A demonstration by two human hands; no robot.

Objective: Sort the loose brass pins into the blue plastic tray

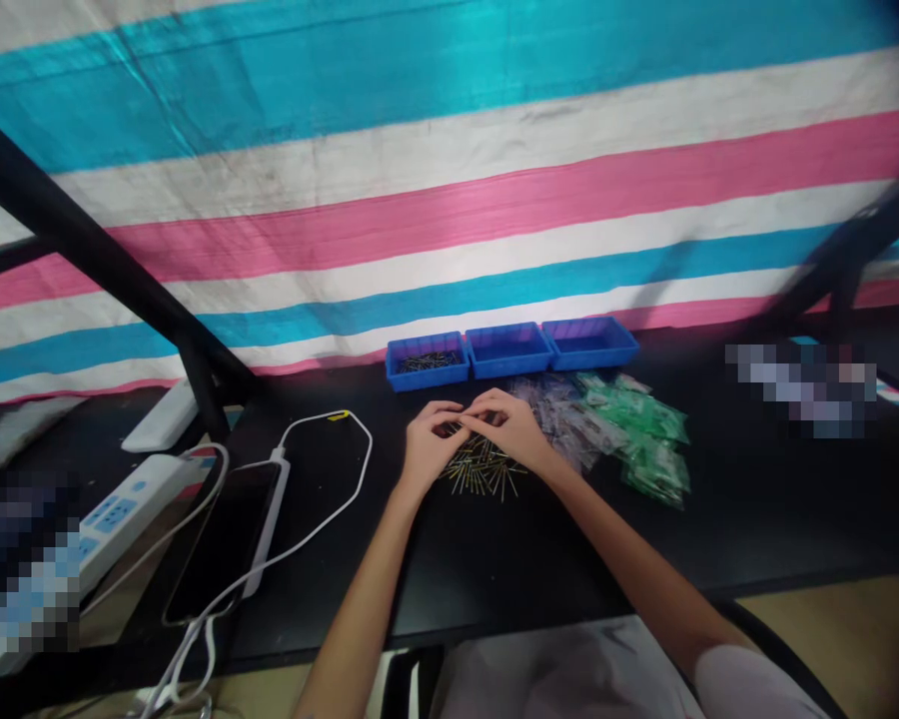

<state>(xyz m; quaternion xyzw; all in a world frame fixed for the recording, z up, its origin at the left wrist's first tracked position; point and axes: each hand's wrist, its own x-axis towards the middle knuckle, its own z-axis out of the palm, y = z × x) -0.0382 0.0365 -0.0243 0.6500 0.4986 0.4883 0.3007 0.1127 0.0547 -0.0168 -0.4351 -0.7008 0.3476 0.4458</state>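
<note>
My left hand [433, 445] and my right hand [507, 429] meet at the fingertips over a loose pile of thin, brassy metal pieces [479, 473], like long screws or nails. Both hands are closed in a pinch, thumbs and forefingers touching. Whatever sits between the fingertips is too small to make out. Just right of my right hand lie clear plastic bags [573, 424], with green bags [648, 439] beside them. Behind the hands, a blue bin [429, 377] contains more small dark metal pieces.
Two more blue bins, a middle one [510, 367] and a right one [595, 358], stand along the back. On the left are a phone [221, 544], a white cable [330, 517] and a power strip [112, 524]. Black frame bars [112, 255] rise at both sides before a striped sheet [449, 220].
</note>
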